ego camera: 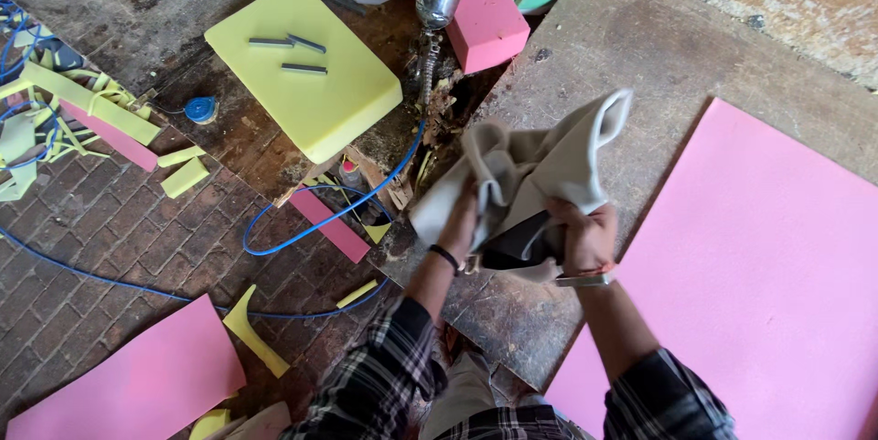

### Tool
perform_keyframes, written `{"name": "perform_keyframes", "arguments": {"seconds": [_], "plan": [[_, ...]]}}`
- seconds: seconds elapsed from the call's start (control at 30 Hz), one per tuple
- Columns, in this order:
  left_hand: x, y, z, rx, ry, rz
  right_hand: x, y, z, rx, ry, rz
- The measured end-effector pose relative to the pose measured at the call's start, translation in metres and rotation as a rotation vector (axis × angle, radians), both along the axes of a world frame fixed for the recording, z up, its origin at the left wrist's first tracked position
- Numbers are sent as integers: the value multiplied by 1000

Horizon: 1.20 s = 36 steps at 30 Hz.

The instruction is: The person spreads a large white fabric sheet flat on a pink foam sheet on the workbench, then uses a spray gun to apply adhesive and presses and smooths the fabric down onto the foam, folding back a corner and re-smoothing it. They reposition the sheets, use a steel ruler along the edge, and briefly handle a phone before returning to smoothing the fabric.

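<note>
Near the middle of the frame, a person in plaid sleeves holds a bundle of pale grey fabric (535, 170) in both bare hands. The left hand (460, 220), a dark band at its wrist, is pushed up into the folds, its grip closed on the cloth though the fingers are mostly hidden. The right hand (585, 237), with an orange band and a metal watch at the wrist, has its grip closed around the lower edge of the fabric, where a dark inner layer shows. The bundle is lifted above a grey board (631, 56) that lies on the floor. To the right of the frame, a large pink foam sheet (768, 257) rests on that board. Above and left of the hands, a metal spray gun (439, 1) stands beside a pink foam block (485, 15). Further left lies a yellow foam cushion (302, 65) with three small grey bars on top. A blue hose (320, 220) loops over the brick floor (101, 230) in the lower left, near another pink foam sheet (137, 376) and yellow foam scraps.
</note>
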State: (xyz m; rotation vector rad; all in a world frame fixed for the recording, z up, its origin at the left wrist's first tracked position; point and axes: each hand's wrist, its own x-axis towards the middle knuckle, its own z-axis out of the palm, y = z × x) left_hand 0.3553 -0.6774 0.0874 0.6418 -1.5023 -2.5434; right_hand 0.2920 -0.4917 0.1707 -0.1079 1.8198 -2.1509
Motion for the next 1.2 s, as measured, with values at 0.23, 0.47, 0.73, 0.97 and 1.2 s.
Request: {"name": "perform_keyframes", "arguments": {"seconds": [0.23,0.47,0.73,0.97,1.2], "plan": [[-24,19,-32,-518,-394,-541,0,-22,14,1090,540,204],[19,-68,-63,-597,-508,-111,-2,-53,-82,1308,571,594],[-69,-176,-9,-1156,-567,154,-4,-78,-100,1425,399,733],[-152,-194,43,-1152,-745,5,-12,-83,-77,1453,365,816],[-139,-172,24,-1074,-617,63,-17,-77,-81,1497,252,928]]}}
